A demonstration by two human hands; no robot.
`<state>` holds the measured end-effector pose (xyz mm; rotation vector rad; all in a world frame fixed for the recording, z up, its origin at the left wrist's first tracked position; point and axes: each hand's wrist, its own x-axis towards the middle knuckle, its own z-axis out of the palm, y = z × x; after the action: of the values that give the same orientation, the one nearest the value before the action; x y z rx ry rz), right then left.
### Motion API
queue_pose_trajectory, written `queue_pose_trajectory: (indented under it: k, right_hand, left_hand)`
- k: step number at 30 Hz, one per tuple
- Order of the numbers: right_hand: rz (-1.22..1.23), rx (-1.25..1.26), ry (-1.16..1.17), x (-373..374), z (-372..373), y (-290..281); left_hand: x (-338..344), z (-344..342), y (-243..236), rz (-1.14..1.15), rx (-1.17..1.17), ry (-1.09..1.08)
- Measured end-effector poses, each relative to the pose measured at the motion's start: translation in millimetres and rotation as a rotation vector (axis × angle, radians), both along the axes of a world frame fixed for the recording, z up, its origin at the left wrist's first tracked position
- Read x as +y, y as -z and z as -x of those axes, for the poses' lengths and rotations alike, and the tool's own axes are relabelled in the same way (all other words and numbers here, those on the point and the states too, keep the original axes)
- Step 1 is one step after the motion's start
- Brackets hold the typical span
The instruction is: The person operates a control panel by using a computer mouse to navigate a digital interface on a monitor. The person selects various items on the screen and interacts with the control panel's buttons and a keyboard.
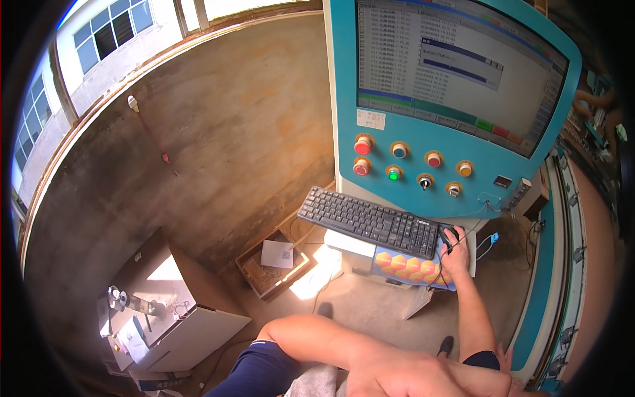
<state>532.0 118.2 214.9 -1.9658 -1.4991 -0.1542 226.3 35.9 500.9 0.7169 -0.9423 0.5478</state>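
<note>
My right hand (455,251) rests on a black mouse (450,235) at the right end of the black keyboard (370,218), over a patterned mouse pad (403,268). My left forearm lies across my body along the lower edge, with my left hand (430,374) close to my right elbow and its fingers mostly hidden. Above the keyboard stands a teal control panel (483,192) with coloured buttons and a screen (456,73) showing a list and a small dialog box.
A low cabinet (198,331) with small items on top stands at lower left. A wooden box (254,271) with paper sits by the grey wall (245,112). Machine rails (569,264) run along the right. My feet show on the concrete floor (357,308).
</note>
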Motion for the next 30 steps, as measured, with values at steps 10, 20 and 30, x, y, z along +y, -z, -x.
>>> queue_pose_trajectory:
  k: [10, 20, 30]
  right_hand:
    - [0.002, -0.008, 0.014, 0.7, 1.6, -0.2]
    - [0.045, 0.019, 0.034, -0.8, 2.9, -4.0]
    - [0.01, 0.019, 0.021, 1.4, 3.0, -3.2]
  left_hand:
    - [-5.1, -14.0, 6.9, -0.017, -0.239, -0.29]
    - [9.9, -5.5, 35.2, 0.007, 0.1, -0.134]
    - [-19.1, 1.4, 106.7, -0.051, 0.79, -0.23]
